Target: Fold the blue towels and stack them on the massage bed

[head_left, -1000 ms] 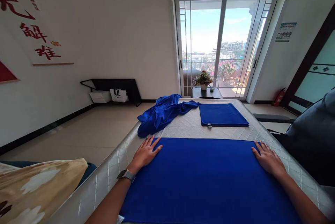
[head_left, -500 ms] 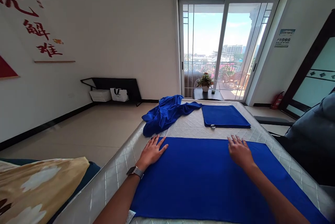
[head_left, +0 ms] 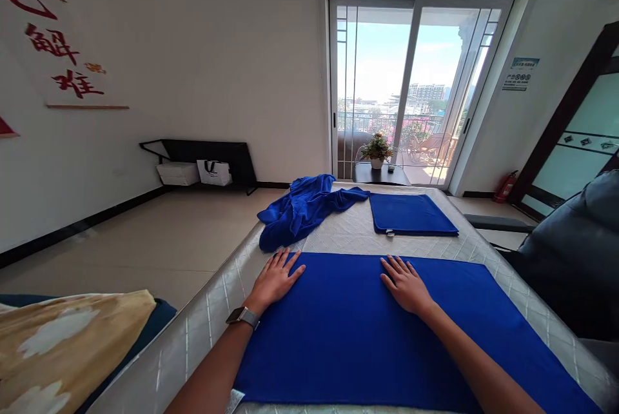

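Observation:
A smooth blue cloth (head_left: 348, 330) lies spread flat across the near part of a white quilted mattress (head_left: 338, 227). Fingers spread, my left hand (head_left: 273, 280) rests on the cloth's far left corner. My right hand (head_left: 406, 285) lies flat near the middle of its far edge, fingers apart. Neither hand grips anything. Beyond the cloth are a crumpled blue cloth (head_left: 304, 211) on the left and a neatly folded blue cloth (head_left: 413, 214) with a small white tag on the right. Another white tag (head_left: 235, 399) shows at the near left corner of the spread cloth.
At lower left is a tan flowered blanket (head_left: 72, 343). A dark padded chair (head_left: 570, 259) stands along the mattress's right side. Past the far end are a small black table (head_left: 380, 173) with a potted plant (head_left: 377, 148) and sliding glass doors (head_left: 416, 78).
My right hand has slid left along the far edge, from the right corner to about the middle of the spread cloth. My left hand has stayed at the left corner.

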The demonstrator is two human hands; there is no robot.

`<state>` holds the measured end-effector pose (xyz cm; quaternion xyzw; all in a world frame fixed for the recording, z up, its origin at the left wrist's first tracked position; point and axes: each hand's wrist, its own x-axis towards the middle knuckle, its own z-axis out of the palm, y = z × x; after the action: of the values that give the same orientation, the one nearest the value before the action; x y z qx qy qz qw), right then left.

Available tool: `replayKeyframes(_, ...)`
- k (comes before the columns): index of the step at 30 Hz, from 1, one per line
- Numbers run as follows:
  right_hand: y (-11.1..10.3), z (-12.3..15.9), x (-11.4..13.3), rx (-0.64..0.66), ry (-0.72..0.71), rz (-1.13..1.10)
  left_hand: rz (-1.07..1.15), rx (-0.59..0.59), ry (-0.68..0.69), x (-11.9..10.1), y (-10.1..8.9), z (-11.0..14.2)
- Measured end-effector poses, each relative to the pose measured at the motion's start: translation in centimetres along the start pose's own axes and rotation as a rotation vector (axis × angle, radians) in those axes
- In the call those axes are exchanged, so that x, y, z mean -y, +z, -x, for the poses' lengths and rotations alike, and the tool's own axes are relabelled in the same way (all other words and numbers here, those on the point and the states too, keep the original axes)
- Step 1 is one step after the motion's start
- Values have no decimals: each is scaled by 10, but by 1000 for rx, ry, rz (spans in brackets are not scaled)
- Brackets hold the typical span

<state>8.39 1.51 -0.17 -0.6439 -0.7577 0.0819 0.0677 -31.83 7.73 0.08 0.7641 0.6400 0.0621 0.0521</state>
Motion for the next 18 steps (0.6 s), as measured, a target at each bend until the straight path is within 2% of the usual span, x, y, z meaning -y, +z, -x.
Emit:
replayKeyframes(5, -6, 37, -148, -26, 293, 162, -12, -14, 1, 5, 7, -6)
replayKeyframes(8, -6, 54, -214, -74, 459, 187, -11, -36, -4, 8, 12, -9)
replayKeyframes(11, -5, 58, -240, -100, 477, 187, -13, -46, -5, 8, 12, -10)
replayKeyframes(14, -10, 56, -239, -123, 452, 189, -11, -31, 3, 7, 10, -10)
replayKeyframes(18, -30, 51, -239, -181, 411, 147, -8, -22, 30, 9, 7, -9)
